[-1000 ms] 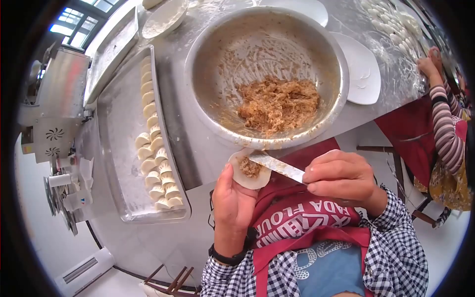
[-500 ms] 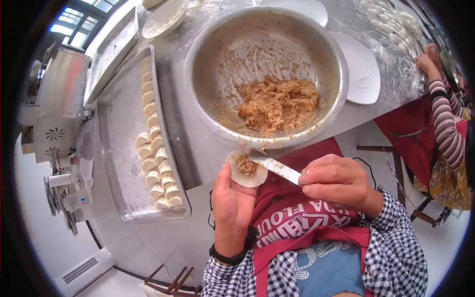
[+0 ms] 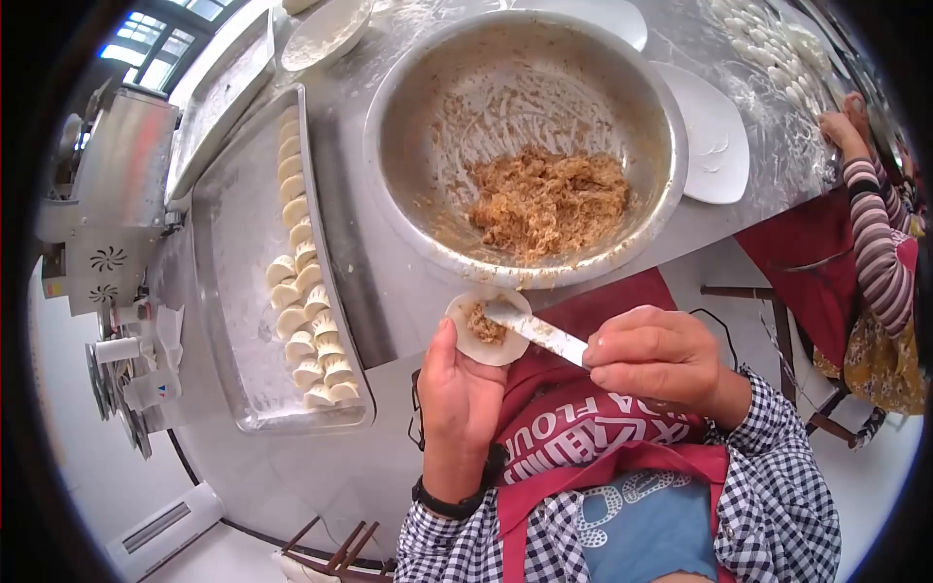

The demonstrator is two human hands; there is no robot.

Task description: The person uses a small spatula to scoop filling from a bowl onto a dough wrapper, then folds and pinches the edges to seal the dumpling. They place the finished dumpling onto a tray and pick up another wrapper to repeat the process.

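My left hand (image 3: 459, 398) holds a round white dumpling wrapper (image 3: 488, 328) on its fingertips, with a small lump of brown filling in the wrapper's middle. A flat metal spatula (image 3: 537, 331) is gripped in my right hand (image 3: 656, 358), and its tip lies on the filling in the wrapper. Just beyond both hands stands a big steel bowl (image 3: 408, 87) holding a mound of brown minced filling (image 3: 546, 202).
A steel tray (image 3: 238, 301) at the left carries several folded dumplings (image 3: 306, 321) in rows. White plates (image 3: 714, 136) lie right of the bowl. Another person's arm in a striped sleeve (image 3: 875, 243) rests at the floured table's far right.
The spatula's tip has slid further left onto the wrapper, pressing the filling. Both hands have shifted slightly; the wrapper stays in my left hand.
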